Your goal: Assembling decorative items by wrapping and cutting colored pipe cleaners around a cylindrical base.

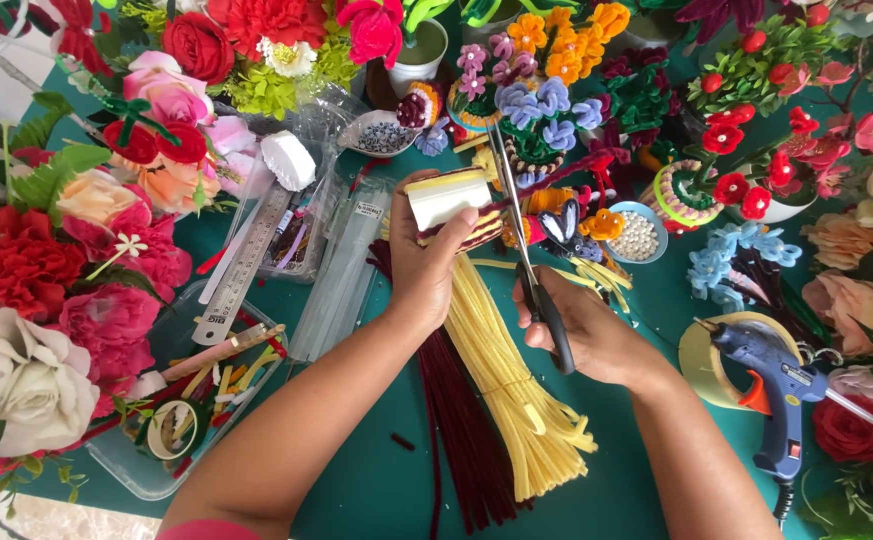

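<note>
My left hand [425, 262] grips a small card [447, 195] wound with yellow and dark red pipe cleaner, held above the table's middle. My right hand [579, 330] holds black-handled scissors [529, 258], the long blades pointing up and away just right of the card. Under both hands lie a bundle of pale yellow pipe cleaners [505, 385] and a bundle of dark red ones [465, 430] on the teal table [367, 470].
A blue glue gun [777, 385] rests on a tape roll at right. A steel ruler [242, 270] and a clear tray of tools [147, 470] lie at left. Artificial and pipe-cleaner flowers [47, 260] crowd the left, far and right edges. A bowl of white beads [639, 235] sits beyond the scissors.
</note>
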